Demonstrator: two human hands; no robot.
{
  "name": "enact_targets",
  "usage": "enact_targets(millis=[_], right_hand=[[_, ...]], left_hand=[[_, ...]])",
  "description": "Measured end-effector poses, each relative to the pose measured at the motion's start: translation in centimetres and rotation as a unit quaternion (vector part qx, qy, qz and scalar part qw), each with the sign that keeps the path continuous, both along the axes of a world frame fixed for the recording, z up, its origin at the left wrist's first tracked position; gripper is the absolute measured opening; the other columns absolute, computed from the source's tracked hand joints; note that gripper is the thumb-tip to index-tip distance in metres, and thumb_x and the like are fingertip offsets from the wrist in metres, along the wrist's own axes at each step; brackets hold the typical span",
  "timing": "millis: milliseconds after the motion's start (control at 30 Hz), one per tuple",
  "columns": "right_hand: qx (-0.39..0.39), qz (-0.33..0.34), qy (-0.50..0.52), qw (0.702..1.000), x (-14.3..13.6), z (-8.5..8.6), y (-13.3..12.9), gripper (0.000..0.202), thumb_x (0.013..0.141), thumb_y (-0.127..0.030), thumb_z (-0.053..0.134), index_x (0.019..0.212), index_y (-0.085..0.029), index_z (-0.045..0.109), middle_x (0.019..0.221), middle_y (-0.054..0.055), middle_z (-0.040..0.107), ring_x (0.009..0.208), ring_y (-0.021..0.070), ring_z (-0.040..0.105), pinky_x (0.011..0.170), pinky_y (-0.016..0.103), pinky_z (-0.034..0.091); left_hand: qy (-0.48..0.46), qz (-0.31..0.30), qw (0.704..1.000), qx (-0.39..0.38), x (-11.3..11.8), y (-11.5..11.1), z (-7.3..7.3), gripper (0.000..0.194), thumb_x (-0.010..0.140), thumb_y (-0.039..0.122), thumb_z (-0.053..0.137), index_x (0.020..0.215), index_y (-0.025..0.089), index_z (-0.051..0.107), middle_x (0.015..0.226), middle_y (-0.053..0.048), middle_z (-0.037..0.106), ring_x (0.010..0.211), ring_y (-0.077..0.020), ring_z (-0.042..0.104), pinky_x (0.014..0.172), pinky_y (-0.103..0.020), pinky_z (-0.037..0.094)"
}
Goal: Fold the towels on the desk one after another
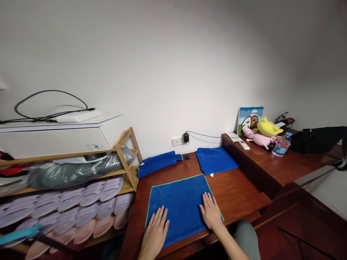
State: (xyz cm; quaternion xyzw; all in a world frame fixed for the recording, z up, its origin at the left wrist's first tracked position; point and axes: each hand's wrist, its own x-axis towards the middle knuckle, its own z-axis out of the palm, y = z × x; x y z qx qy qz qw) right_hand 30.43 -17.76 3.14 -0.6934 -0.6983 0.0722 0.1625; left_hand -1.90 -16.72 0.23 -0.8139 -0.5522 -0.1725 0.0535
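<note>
A blue cloth with a green edge lies spread flat on the brown wooden desk. On its lower left part my left hand rests palm down with the fingers apart. My right hand lies flat near the cloth's right edge, its fingers stretched out. Neither hand grips anything. Behind the spread cloth, at the back left, are folded blue cloths. More folded blue cloth with a small white tag sits at the back right.
At left, a wooden rack holds slippers, a plastic-wrapped bundle and a white box. On the raised right surface are plush toys, a bottle, a remote and a black bag.
</note>
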Motion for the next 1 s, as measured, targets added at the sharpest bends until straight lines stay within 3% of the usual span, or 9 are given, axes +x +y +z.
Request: enact_targets(millis=[100,200,367,467,533,667,767,833,1000], right_hand=[[0.04,0.068,0.021,0.997,-4.7,0.5,1.0,0.06,0.112,-0.047,0.031,0.166,-0.022,0.037,0.171,0.005,0.033,0.161,0.025,0.028,0.132,0.046,0.024],[0.033,0.109,0.034,0.993,-6.7,0.1,1.6,0.061,0.112,-0.05,0.032,0.167,-0.025,0.035,0.17,0.004,0.035,0.16,0.0241,0.03,0.132,0.046,0.025],[-0.015,0.001,0.003,1.0,-0.3,-0.7,0.8,0.064,0.11,-0.05,0.033,0.167,-0.02,0.035,0.172,0.007,0.029,0.161,0.0275,0.025,0.133,0.051,0.021],[-0.039,-0.052,-0.009,0.998,2.8,-0.3,0.4,0.066,0.109,-0.049,0.034,0.166,-0.015,0.036,0.172,0.009,0.028,0.161,0.0299,0.025,0.132,0.054,0.022],[-0.015,-0.038,-0.007,0.999,2.0,0.1,0.4,0.066,0.11,-0.049,0.034,0.166,-0.015,0.037,0.172,0.009,0.028,0.161,0.0298,0.025,0.133,0.053,0.022],[0.046,0.079,0.02,0.996,-4.2,0.2,0.7,0.062,0.112,-0.048,0.031,0.167,-0.021,0.035,0.172,0.005,0.03,0.161,0.0258,0.028,0.133,0.047,0.024],[0.045,0.123,0.036,0.991,-6.6,-0.4,0.4,0.06,0.113,-0.049,0.027,0.167,-0.025,0.034,0.171,0.003,0.034,0.16,0.0234,0.029,0.133,0.046,0.024],[0.03,0.099,0.035,0.994,-5.2,-0.9,0.0,0.062,0.112,-0.051,0.027,0.168,-0.025,0.033,0.172,0.002,0.03,0.161,0.0231,0.027,0.134,0.047,0.021],[-0.036,-0.024,0.004,0.999,2.7,-1.3,-1.4,0.066,0.109,-0.052,0.032,0.168,-0.021,0.033,0.173,0.004,0.025,0.162,0.0266,0.024,0.133,0.051,0.021]], left_hand=[[-0.005,-0.019,1.0,-0.015,4.7,0.2,0.8,0.056,0.107,0.046,0.037,0.16,0.029,0.046,0.166,-0.006,0.047,0.154,-0.0277,0.045,0.126,-0.054,0.04],[0.005,-0.006,0.999,-0.043,6.0,0.1,0.3,0.06,0.105,0.053,0.038,0.16,0.03,0.045,0.166,-0.006,0.047,0.154,-0.0292,0.045,0.126,-0.056,0.04],[0.012,0.066,0.997,-0.024,-0.6,-1.3,-2.4,0.069,0.102,0.059,0.039,0.162,0.025,0.042,0.17,-0.007,0.04,0.157,-0.0306,0.041,0.127,-0.057,0.038],[0.01,0.078,0.997,-0.015,-2.8,-1.7,-2.6,0.069,0.102,0.056,0.039,0.16,0.02,0.046,0.168,-0.01,0.044,0.156,-0.0313,0.042,0.127,-0.056,0.038],[0.0,0.067,0.998,-0.004,-1.3,-1.3,-1.8,0.066,0.103,0.053,0.039,0.159,0.02,0.048,0.166,-0.011,0.047,0.155,-0.0311,0.044,0.127,-0.056,0.039],[-0.015,-0.012,1.0,-0.005,5.4,0.0,0.1,0.059,0.105,0.047,0.038,0.16,0.026,0.046,0.166,-0.007,0.048,0.154,-0.0285,0.045,0.126,-0.053,0.041],[-0.011,-0.034,0.999,-0.018,7.2,0.0,-0.4,0.058,0.106,0.046,0.037,0.16,0.029,0.045,0.165,-0.006,0.049,0.153,-0.0287,0.047,0.125,-0.054,0.042],[-0.009,-0.001,1.0,-0.016,5.3,-0.6,-1.7,0.061,0.104,0.049,0.038,0.162,0.03,0.041,0.167,-0.005,0.046,0.155,-0.0299,0.044,0.126,-0.056,0.041],[-0.006,0.067,0.998,-0.015,-3.2,-2.9,-5.2,0.069,0.102,0.055,0.036,0.164,0.026,0.037,0.17,-0.005,0.041,0.157,-0.0294,0.04,0.127,-0.055,0.04]])
